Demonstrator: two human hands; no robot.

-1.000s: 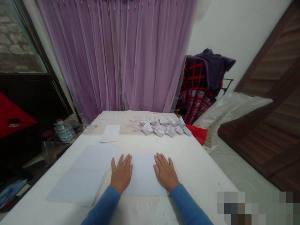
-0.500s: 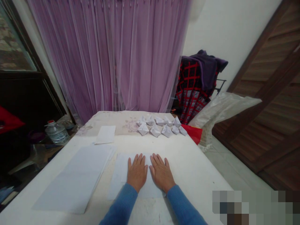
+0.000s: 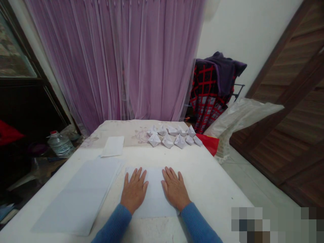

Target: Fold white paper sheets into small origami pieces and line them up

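Note:
A white paper sheet (image 3: 155,192) lies flat on the table in front of me. My left hand (image 3: 134,190) rests palm down on its left part, fingers stretched out. On the sheet's right part lies my right hand (image 3: 176,189), also flat, with nothing gripped. To the left is a stack of larger white sheets (image 3: 81,192). A smaller white paper (image 3: 113,146) lies beyond that stack. Several folded white paper boats (image 3: 167,140) stand in two rows at the back right.
The white table (image 3: 205,179) has a floral cloth (image 3: 131,130) at its far end. A red item (image 3: 209,143) sits by the right edge. Left of the table stands a water bottle (image 3: 60,144). Purple curtains (image 3: 149,60) hang behind.
My left hand has slid left across the sheet, leaving a wider gap between my hands. My right hand has hardly moved.

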